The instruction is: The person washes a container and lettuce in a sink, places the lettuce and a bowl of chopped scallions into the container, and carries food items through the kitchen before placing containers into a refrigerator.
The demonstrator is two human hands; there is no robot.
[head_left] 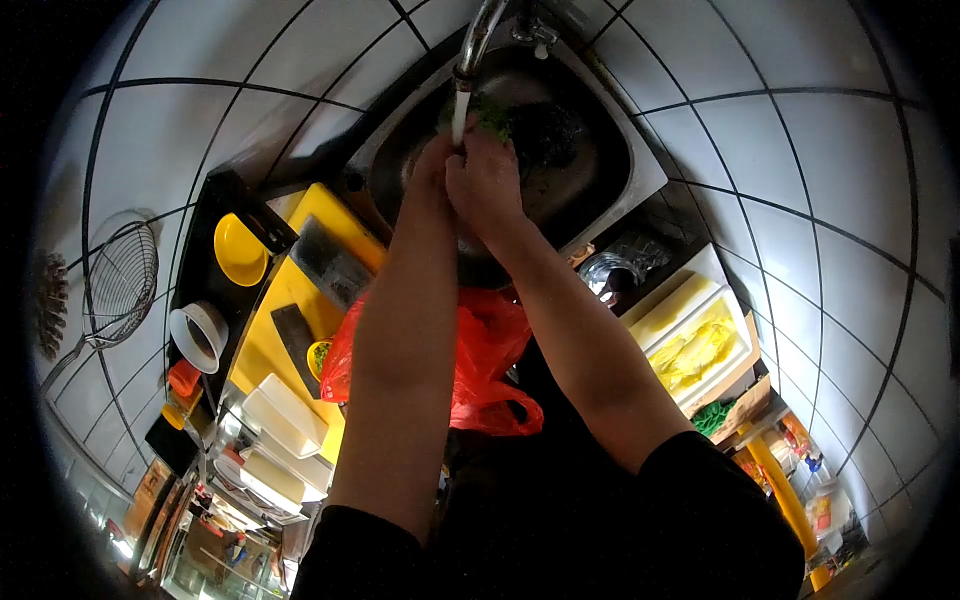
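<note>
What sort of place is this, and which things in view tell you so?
Most likely a kitchen: there is a metal sink with a running tap, a yellow cutting board beside it, and a wire strainer at the left.

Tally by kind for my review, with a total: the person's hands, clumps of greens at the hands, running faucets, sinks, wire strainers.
Left hand and right hand: 2
Clump of greens: 1, partly hidden
Running faucet: 1
Sink: 1
Wire strainer: 1
Total: 6
</note>
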